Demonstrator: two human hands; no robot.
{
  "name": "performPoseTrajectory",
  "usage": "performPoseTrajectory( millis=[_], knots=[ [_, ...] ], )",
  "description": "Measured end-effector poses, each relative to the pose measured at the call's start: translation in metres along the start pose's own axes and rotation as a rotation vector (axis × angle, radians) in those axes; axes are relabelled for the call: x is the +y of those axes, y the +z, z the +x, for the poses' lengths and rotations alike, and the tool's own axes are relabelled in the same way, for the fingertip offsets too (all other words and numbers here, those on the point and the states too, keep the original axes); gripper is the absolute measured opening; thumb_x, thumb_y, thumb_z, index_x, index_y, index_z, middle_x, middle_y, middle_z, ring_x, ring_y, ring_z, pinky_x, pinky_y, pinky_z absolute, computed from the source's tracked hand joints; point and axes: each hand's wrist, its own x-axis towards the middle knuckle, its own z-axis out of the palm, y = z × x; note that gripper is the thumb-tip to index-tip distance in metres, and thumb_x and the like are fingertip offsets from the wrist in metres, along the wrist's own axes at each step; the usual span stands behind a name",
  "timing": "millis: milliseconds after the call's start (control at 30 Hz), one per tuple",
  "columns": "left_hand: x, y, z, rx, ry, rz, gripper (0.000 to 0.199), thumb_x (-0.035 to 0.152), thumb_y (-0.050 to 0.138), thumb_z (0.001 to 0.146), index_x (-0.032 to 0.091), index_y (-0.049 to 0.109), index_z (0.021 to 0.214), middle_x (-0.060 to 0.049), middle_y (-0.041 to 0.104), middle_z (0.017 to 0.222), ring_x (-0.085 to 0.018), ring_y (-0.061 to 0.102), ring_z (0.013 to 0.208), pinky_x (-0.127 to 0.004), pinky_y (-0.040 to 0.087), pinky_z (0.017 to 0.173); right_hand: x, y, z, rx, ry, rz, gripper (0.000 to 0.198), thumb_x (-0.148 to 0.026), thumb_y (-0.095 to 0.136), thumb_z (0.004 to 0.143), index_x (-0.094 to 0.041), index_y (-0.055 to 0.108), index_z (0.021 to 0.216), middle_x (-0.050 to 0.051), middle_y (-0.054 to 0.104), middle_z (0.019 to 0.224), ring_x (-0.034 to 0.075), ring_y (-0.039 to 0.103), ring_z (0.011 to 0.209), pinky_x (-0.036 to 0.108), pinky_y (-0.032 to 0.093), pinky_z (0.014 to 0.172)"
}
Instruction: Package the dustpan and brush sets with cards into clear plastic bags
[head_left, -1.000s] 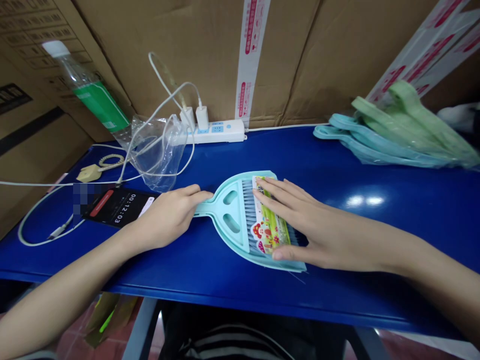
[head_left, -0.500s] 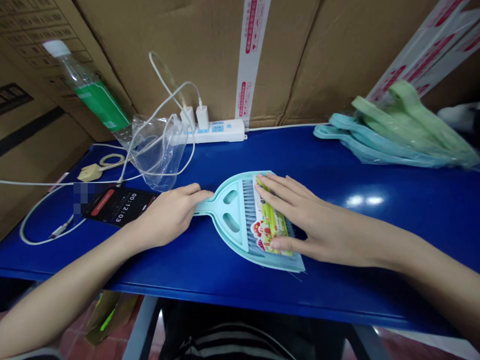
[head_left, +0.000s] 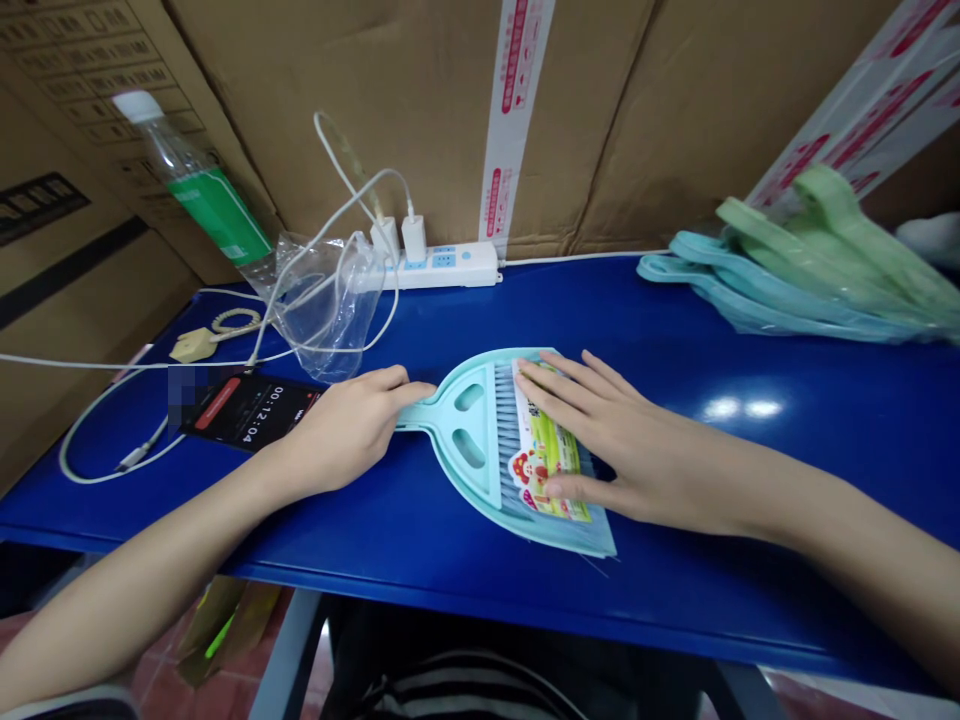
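Observation:
A light blue dustpan (head_left: 472,505) lies flat on the blue table, with a small matching brush (head_left: 466,425) nested in it. My left hand (head_left: 360,425) is wrapped round their handles at the left. Across the grey bristles lies a colourful printed card (head_left: 551,460) with a mushroom picture. My right hand (head_left: 607,440) rests on this card with its fingers spread, pressing it from above. Part of the card and of the pan's far edge is hidden under that hand.
Behind my left hand are a phone (head_left: 251,410) showing a timer, a clear plastic bag (head_left: 322,320), a white power strip (head_left: 457,265) with cables, and a bottle (head_left: 217,210). Bagged blue and green dustpans (head_left: 810,270) lie back right. Cardboard (head_left: 420,90) stands behind the table (head_left: 300,540).
The whole view has shifted slightly. Both hands keep their places on the handles and the card, and the phone's timer has gone up by a second.

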Motion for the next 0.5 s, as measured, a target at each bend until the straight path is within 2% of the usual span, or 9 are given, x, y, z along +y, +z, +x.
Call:
performPoseTrajectory(
  millis=[133,233,367,500],
  knots=[
    [0.001,0.0,0.0,0.009,0.0,0.024,0.047,0.005,0.033,0.087,0.02,0.058,0.123,-0.004,0.057,0.089,-0.018,0.06,0.076,-0.03,0.051,0.069,0.001,-0.002,-0.001,0.035,-0.029,-0.001,0.081,-0.062,0.038,0.091,-0.011,0.022,0.153,0.019,0.026,0.156,0.034,0.017,0.144,0.063,0.021,0.112],
    [0.001,0.001,0.0,0.025,0.006,0.047,0.046,0.005,0.034,0.087,0.02,0.059,0.122,-0.004,0.058,0.088,-0.019,0.061,0.077,-0.03,0.052,0.068,0.005,-0.004,0.0,0.139,-0.017,-0.033,0.074,-0.059,0.033,0.094,-0.01,0.031,0.15,0.02,0.034,0.153,0.035,0.029,0.141,0.061,0.03,0.11],
    [0.001,0.001,-0.001,0.076,0.015,0.122,0.046,0.004,0.036,0.085,0.018,0.059,0.122,-0.005,0.063,0.093,-0.019,0.063,0.082,-0.03,0.053,0.071,0.018,-0.006,0.004,0.309,0.044,-0.112,0.061,-0.049,0.028,0.098,-0.01,0.044,0.142,0.02,0.05,0.143,0.033,0.048,0.129,0.059,0.042,0.102],
    [0.0,0.002,-0.002,0.12,0.001,0.204,0.046,0.002,0.037,0.085,0.018,0.06,0.121,-0.006,0.067,0.096,-0.02,0.063,0.086,-0.032,0.053,0.077,0.032,-0.003,0.01,0.373,0.098,-0.15,0.053,-0.044,0.031,0.097,-0.014,0.055,0.134,0.016,0.065,0.124,0.032,0.06,0.113,0.056,0.048,0.094]
  ],
)
